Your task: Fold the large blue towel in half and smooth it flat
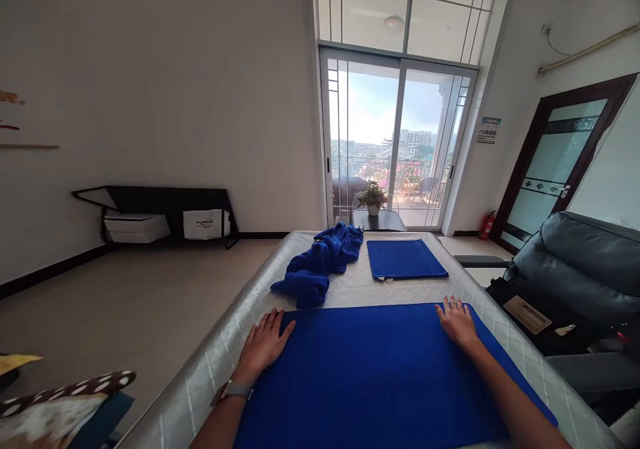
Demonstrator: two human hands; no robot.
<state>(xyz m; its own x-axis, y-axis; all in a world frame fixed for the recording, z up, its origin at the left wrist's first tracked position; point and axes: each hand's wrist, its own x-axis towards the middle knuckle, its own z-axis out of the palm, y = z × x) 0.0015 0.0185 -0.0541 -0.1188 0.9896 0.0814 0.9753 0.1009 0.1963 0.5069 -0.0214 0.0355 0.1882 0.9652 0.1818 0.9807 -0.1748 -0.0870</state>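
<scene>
A blue cloth (370,369) lies spread flat across the near part of a pale quilted mattress (200,376). On its far left corner rests my left hand (265,344), palm down with the fingers stretched out. My right hand (457,322) lies flat near the far right corner, fingers apart. Neither hand grips anything. Beyond them, a crumpled heap of blue cloths (323,262) sits on the left of the mattress. To the right of that heap is a neatly folded blue cloth (407,258) with a small white tag at its near edge.
A black armchair (590,256) with a cardboard piece (527,314) on it stands at the right. Behind the mattress, a potted plant (373,199) is on a small table before glass sliding doors. At left, a low black rack (170,199) holds white boxes.
</scene>
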